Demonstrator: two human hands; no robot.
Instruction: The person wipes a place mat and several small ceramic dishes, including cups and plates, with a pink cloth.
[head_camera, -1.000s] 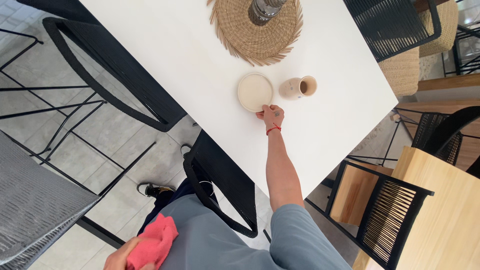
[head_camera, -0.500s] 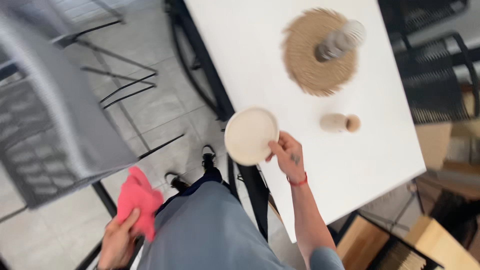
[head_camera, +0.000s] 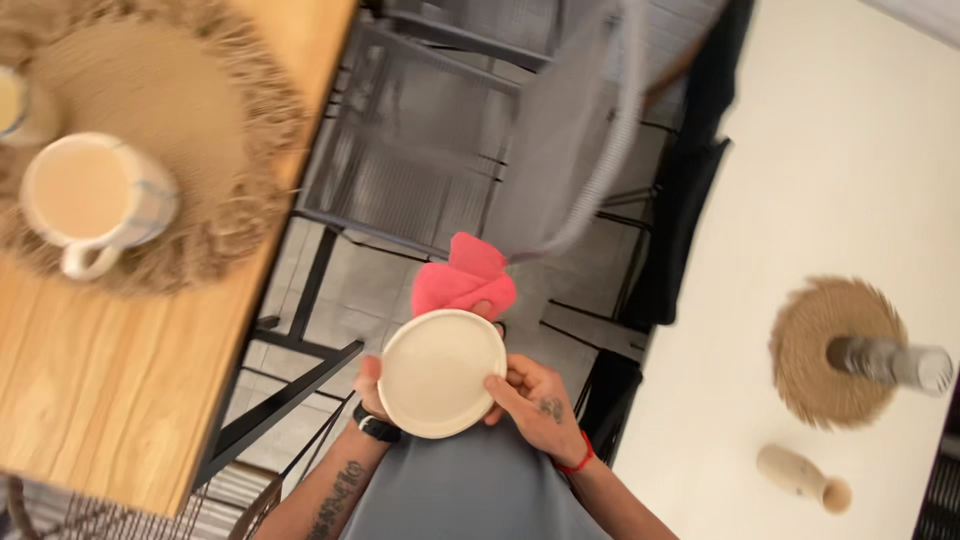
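Note:
A small round cream plate (head_camera: 440, 372) is held in front of my body by both hands, over the gap between two tables. My right hand (head_camera: 535, 403) grips its right rim. My left hand (head_camera: 370, 385) is under its left side, mostly hidden by the plate. A pink cloth (head_camera: 463, 279) sticks out from behind the plate's far edge, with a fingertip of the left hand showing against it.
A wooden table (head_camera: 120, 380) at left carries a woven mat (head_camera: 190, 120) with a cream mug (head_camera: 85, 195). A white table (head_camera: 850, 180) at right holds a round woven mat (head_camera: 815, 360) with a bottle (head_camera: 890, 362) and a small beige vase (head_camera: 800, 475) lying down. Grey and black chairs (head_camera: 480, 130) stand between.
The plate has come off the white table and now sits in both hands before my body. My left hand with the pink cloth has risen to it. The view has swung left toward the wooden table.

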